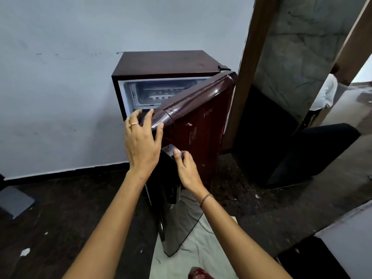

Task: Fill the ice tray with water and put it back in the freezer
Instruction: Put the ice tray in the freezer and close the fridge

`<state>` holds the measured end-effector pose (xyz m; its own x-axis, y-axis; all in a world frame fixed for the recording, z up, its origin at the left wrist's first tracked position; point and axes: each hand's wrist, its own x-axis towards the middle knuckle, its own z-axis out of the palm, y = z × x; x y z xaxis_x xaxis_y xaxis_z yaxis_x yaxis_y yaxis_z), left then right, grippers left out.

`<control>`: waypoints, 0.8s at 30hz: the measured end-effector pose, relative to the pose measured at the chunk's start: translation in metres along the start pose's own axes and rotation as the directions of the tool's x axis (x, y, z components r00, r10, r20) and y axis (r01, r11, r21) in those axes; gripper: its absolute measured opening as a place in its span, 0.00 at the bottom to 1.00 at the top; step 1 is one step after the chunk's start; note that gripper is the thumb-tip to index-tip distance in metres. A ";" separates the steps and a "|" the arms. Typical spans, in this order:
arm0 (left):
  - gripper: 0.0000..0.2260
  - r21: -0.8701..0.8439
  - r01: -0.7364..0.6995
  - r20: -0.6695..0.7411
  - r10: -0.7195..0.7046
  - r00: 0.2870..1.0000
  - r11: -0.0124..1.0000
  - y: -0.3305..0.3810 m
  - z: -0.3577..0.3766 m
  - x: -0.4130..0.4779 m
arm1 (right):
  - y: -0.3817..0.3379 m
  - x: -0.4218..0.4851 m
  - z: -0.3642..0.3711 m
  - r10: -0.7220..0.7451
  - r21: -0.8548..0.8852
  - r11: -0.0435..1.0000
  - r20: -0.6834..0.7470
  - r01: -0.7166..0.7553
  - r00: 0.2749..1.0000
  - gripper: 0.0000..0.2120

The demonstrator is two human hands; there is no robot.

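Two hands: both were at the partly open glossy maroon fridge door (201, 121).
Left hand (141, 141): its grip was wide, fingers spread and nearly straight over the door's top corner, thumb on the front face, clasping nothing; a gold ring (133, 124) showed on one finger.
Right hand (186, 168): its grip was closed, thumb and curled fingers pinching the top of the dark handle strip (171, 174) along the door's edge; a chain bracelet (205, 198) sat on the wrist.
Small maroon fridge (167, 61): it stood against the wall, its white interior visible above the door.
White plastic ice tray (163, 94): it lay inside the freezer compartment (141, 97) at the top of the fridge; whether it held water could not be told.
Wall (60, 77): pale blue-grey, scuffed, with a dark skirting at its foot.
Floor (60, 208): dark, speckled, scattered with small white scraps.
Pale crumpled cloth (201, 238): it was spread on the floor under the door.
Brown wooden frame (247, 67): it rose just right of the fridge, a grey stone panel (302, 47) beside it.
Black slanted object (312, 152): it leaned on the floor, right of the frame.
Pale grey surface (346, 228): only its corner showed at the lower right.
Person in a white shirt (327, 91): stood far off, beyond the frame.
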<state>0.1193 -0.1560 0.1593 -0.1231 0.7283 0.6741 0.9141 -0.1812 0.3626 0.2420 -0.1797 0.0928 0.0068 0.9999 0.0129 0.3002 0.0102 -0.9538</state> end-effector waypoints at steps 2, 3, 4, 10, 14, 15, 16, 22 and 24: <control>0.22 0.057 0.026 -0.031 -0.024 0.999 0.998 -0.009 0.006 -0.005 | -0.002 0.011 0.008 -0.002 -0.020 1.000 0.074 0.004 0.997 0.18; 0.24 0.080 0.047 -0.042 -0.044 0.998 0.996 -0.014 0.010 -0.008 | -0.003 0.016 0.012 0.006 -0.014 1.000 0.121 -0.005 0.993 0.19; 0.26 0.099 0.071 -0.053 -0.066 0.996 0.993 -0.018 0.014 -0.011 | -0.003 0.021 0.016 0.013 0.003 1.000 0.165 -0.014 0.986 0.20; 0.32 -0.058 0.161 -0.083 -0.166 0.983 0.985 -0.045 0.034 -0.011 | 0.004 0.058 0.044 0.017 0.133 0.989 0.349 -0.067 0.937 0.27; 0.34 -0.360 0.247 0.040 -0.250 0.967 0.900 -0.070 0.048 -0.002 | 0.018 0.085 0.070 0.070 0.063 0.993 0.380 -0.102 0.922 0.34; 0.34 -0.417 0.275 0.083 -0.265 0.961 0.866 -0.077 0.053 0.001 | 0.021 0.093 0.078 0.060 0.060 0.994 0.366 -0.087 0.929 0.38; 0.34 -0.466 0.313 0.131 -0.285 0.950 0.828 -0.085 0.058 0.002 | 0.025 0.100 0.086 0.061 0.049 0.995 0.362 -0.085 0.930 0.42; 0.21 -0.534 0.447 0.346 -0.298 0.890 0.718 -0.134 0.092 0.014 | 0.048 0.146 0.113 0.028 -0.152 0.988 0.425 0.041 0.905 0.30; 0.14 -0.521 0.475 0.399 -0.290 0.870 0.709 -0.147 0.103 0.023 | 0.050 0.163 0.121 0.008 -0.161 0.985 0.414 0.064 0.910 0.26</control>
<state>0.0219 -0.0448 0.0553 -0.2177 0.9499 0.2243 0.3889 -0.1264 0.9126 0.1424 -0.0153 0.0112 -0.3865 0.9144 -0.1206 0.4493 0.0725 -0.8904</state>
